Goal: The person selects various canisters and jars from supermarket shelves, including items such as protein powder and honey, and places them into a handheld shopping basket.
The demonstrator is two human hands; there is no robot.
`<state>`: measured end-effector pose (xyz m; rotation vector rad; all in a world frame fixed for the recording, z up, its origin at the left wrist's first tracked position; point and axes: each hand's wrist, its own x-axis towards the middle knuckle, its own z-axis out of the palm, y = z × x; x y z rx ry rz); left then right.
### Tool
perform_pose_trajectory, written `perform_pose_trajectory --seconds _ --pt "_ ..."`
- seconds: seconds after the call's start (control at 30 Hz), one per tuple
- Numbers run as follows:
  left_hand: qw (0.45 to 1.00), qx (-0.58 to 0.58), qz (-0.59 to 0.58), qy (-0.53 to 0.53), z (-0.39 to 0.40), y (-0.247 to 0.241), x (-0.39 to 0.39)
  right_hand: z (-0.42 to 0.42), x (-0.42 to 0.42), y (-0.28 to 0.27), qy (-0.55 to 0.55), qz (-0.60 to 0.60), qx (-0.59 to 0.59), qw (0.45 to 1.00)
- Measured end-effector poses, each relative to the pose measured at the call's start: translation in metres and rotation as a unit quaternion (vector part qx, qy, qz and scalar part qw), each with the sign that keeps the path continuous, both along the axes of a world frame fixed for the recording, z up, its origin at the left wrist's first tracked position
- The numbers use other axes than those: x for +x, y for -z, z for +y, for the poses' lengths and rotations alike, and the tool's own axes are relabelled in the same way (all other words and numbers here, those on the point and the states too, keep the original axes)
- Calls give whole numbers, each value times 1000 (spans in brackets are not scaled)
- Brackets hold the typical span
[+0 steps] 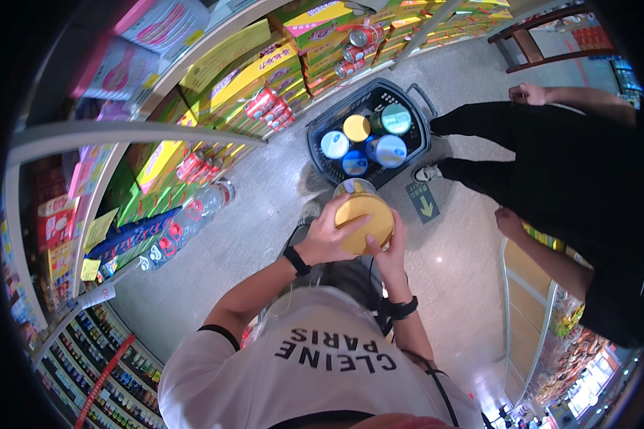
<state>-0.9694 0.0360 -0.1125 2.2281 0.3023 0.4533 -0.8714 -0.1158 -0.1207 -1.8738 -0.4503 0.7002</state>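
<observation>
My left hand (327, 230) and my right hand (389, 252) both grip a round canister (367, 220) from its two sides, in front of my chest. Its gold lid faces up, with fingers and thumbs resting on it. Just past the lid shows a clear rounded rim (354, 186); whether it belongs to the canister I cannot tell. Beyond my hands a dark plastic shopping basket (317, 153) sits on the floor. Inside it stand several canisters, among them one with a yellow lid (356, 128), one with a green lid (396, 119) and one with a pale lid (335, 145).
Another person (574, 161) in black stands to the right, close to the basket. Shelves of boxed drinks (257, 69) run along the left, with red can packs (271, 110) and large water bottles (193, 220) on the floor before them. A wooden stool (526, 45) is at the upper right.
</observation>
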Motion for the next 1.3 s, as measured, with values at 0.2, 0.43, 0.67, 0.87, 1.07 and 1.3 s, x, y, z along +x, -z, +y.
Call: perform_pose_trajectory --seconds 0.2,0.43,0.67,0.87,1.07,1.3 --pt "998 44 -8 -46 54 119 63 69 74 105 -40 -29 3 999" --pt "984 -25 88 -151 94 256 144 146 188 256 -100 128 -50 985" --pt "969 -65 90 -222 108 363 175 189 224 352 -190 32 -156 969" --pt "972 -48 83 -216 105 407 189 186 231 371 -155 77 -113 978" --pt "970 -47 66 -231 120 422 202 203 239 373 -262 -38 -159 951" --pt "961 -15 136 -241 114 394 195 181 236 384 -280 -75 -156 944"
